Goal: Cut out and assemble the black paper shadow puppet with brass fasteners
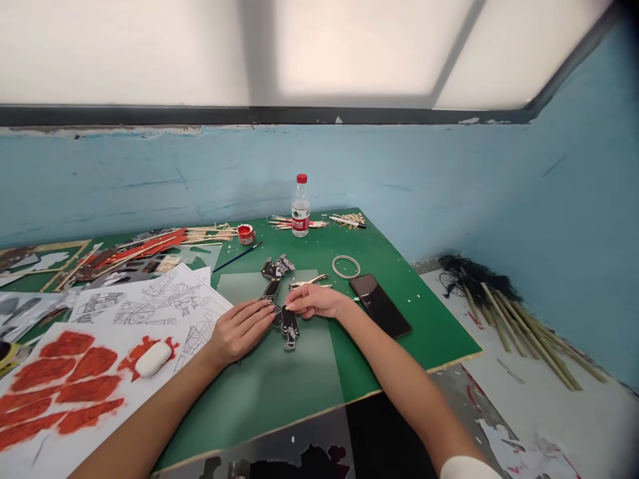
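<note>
A black jointed shadow puppet [271, 289] with pale cut-out patterns lies on a translucent sheet [299, 379] over the green tabletop. My left hand [239, 332] rests flat on its left side, fingers stretched out and covering part of it. At the top of the puppet's lower piece, my right hand [315, 301] pinches with thumb and forefinger; a tiny pale spot shows by the fingertips. Just beyond the right hand lies a metal hand punch or plier-like tool [312, 281], partly hidden by it.
A phone [380, 305] and a ring-shaped roll [346, 267] lie right. Behind are a water bottle [300, 211], red paint jar [245, 233] and paintbrush [237, 257]. Drawings [164, 299] and a red-painted sheet [110, 426] with a white oval object [152, 359] spread left.
</note>
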{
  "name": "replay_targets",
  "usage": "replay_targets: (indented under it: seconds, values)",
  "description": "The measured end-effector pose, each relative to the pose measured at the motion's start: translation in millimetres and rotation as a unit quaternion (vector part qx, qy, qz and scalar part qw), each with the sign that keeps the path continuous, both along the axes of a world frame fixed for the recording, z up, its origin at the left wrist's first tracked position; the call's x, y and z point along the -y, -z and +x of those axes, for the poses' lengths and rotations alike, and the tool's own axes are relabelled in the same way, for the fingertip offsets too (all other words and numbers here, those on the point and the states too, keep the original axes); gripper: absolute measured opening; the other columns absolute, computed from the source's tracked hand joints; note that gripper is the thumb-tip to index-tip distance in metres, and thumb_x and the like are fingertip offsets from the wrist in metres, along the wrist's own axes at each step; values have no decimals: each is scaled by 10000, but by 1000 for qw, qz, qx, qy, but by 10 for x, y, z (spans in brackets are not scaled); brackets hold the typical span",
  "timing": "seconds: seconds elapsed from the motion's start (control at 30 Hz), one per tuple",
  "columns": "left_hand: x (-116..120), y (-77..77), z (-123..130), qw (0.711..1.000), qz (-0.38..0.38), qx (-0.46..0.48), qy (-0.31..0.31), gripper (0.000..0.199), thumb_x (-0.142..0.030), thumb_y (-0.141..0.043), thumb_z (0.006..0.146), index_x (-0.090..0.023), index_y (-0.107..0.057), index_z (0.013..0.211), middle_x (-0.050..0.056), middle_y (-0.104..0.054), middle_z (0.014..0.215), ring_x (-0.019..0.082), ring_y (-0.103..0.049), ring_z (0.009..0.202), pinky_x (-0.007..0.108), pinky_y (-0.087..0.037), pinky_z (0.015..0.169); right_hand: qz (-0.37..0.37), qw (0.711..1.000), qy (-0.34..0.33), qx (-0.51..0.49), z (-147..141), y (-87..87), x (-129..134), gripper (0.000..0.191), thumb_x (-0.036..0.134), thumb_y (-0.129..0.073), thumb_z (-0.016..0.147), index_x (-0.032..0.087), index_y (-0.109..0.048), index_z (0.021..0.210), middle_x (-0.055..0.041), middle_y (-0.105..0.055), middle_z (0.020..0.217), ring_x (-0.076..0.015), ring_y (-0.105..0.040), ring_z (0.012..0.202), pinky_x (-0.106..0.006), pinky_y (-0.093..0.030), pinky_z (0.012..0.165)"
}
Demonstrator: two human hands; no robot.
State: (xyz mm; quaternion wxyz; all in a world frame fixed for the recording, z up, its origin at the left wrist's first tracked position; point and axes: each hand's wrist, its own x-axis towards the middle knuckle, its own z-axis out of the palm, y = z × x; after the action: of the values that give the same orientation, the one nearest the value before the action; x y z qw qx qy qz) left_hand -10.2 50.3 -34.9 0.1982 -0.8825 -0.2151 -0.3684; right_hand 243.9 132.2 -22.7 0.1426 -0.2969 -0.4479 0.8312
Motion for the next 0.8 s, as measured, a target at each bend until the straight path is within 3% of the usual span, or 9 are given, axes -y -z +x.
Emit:
replay_targets:
  seconds: [0.37,0.8]
  values:
    - [-41,73,-17,1000,-5,-12,-10,252,-97,-627,969,-132,-693,1210,105,-784,1202,260,-717,1170,429,-592,1001,12,1000,-14,-12,-27,-11,51,518,297,-997,593,174,-572,861,69,-562,680,-29,-367,524,-164,-249,457]
    - [-16,-6,78,1000,5,2,-24,176,-149,-721,920,-148,-706,1096,75,-816,1075,224,-764,981,384,-612,901,85,994,-34,67,-67,89,84,562,396,-983,612,193,-589,958,66,-615,723,-52,-462,570,-159,-321,458]
